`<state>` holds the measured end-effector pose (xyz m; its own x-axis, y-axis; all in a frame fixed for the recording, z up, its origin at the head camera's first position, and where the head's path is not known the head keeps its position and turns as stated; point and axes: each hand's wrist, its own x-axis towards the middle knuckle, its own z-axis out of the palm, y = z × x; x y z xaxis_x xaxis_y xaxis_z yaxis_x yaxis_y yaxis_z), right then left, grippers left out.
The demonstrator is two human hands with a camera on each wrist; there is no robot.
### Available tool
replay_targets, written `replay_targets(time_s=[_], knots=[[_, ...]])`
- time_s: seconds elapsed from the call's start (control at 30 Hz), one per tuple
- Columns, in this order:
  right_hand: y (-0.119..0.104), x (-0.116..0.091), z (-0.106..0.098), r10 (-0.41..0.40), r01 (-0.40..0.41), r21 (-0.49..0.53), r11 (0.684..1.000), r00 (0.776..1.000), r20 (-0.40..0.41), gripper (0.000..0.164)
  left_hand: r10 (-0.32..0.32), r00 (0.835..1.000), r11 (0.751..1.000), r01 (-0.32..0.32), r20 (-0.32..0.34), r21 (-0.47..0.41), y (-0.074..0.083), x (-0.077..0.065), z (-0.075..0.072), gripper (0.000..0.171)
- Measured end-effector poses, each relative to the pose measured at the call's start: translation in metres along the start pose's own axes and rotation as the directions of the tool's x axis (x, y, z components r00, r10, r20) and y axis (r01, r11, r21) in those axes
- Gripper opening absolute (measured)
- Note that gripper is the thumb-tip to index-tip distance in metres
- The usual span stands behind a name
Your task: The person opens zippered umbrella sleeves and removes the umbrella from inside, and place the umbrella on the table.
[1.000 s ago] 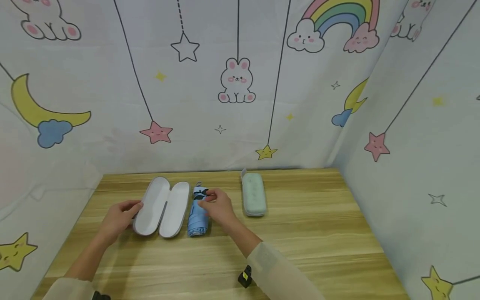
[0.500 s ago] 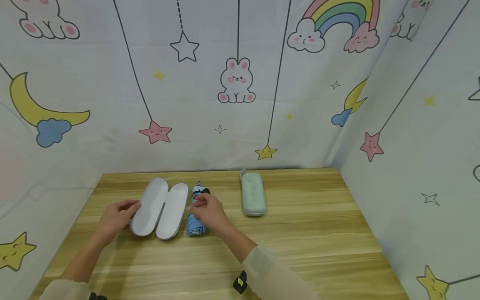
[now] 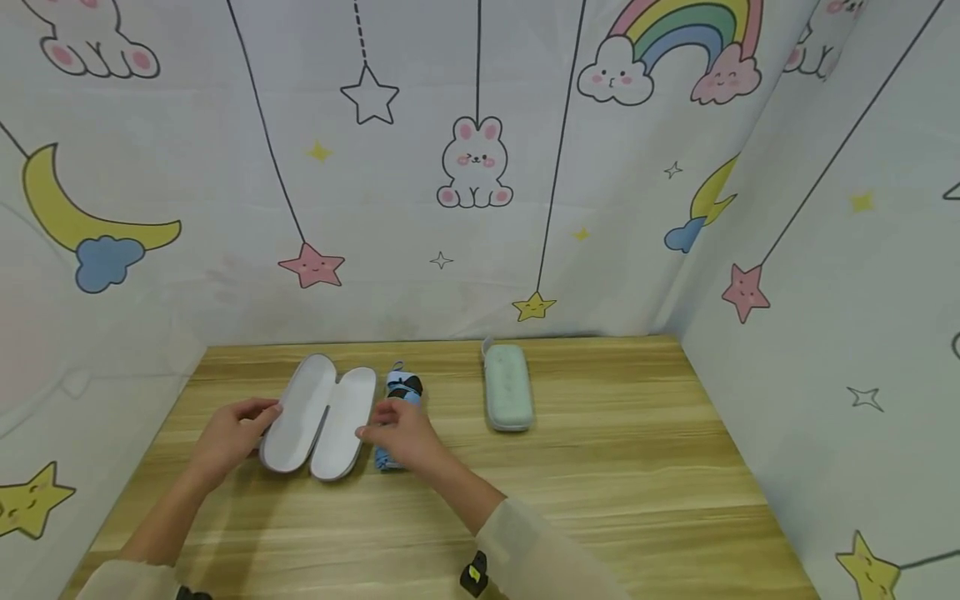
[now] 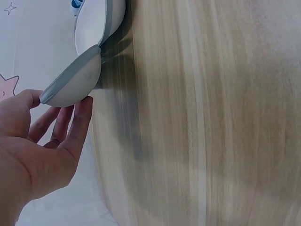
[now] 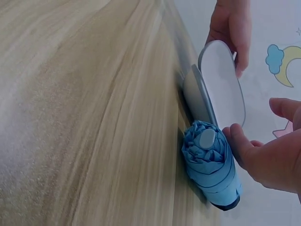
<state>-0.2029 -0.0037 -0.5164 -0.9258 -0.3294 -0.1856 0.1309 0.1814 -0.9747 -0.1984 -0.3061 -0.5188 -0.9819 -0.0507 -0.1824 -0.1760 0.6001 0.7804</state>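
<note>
A white glasses case point(image 3: 344, 426) with a grey edge lies spread open on the wooden table, its two halves hinged in the middle. My left hand point(image 3: 231, 442) holds the left half by its outer rim, thumb on the rim and fingers underneath, as the left wrist view shows. My right hand point(image 3: 405, 435) is at the outer edge of the right half, its fingertips at the rim and its thumb held apart in the right wrist view. Under that hand lies a folded blue umbrella point(image 5: 212, 162), partly hidden from the head view, beside the case.
A mint-green zipped case point(image 3: 508, 388) stands toward the back, right of the umbrella. White cloth walls point(image 3: 405, 208) printed with cartoons rise behind and on both sides of the wooden table point(image 3: 637, 450).
My right hand has moved left from the umbrella to the edge of the glasses case. The case's right half has shifted slightly left and nearer me. My left hand keeps its hold.
</note>
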Motion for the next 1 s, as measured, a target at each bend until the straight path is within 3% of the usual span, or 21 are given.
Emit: replay_targets(time_s=[0.23, 0.67, 1.0], knots=[[0.005, -0.002, 0.007, -0.019, 0.019, -0.006, 1.0, 0.999, 0.04, 0.052, 0.028, 0.999, 0.999, -0.028, -0.022, 0.02, -0.001, -0.001, 0.0, 0.065], [0.006, -0.009, 0.01, -0.046, 0.043, 0.04, 0.998, 0.996, 0.079, 0.057, 0.009, 1.0, 1.0, -0.008, -0.03, 0.025, -0.007, -0.003, -0.001, 0.067], [0.006, -0.015, -0.004, -0.078, 0.064, 0.091, 0.994, 0.982, 0.17, 0.054, 0.108, 0.992, 0.976, -0.094, -0.062, 0.198, 0.012, -0.01, -0.002, 0.064]])
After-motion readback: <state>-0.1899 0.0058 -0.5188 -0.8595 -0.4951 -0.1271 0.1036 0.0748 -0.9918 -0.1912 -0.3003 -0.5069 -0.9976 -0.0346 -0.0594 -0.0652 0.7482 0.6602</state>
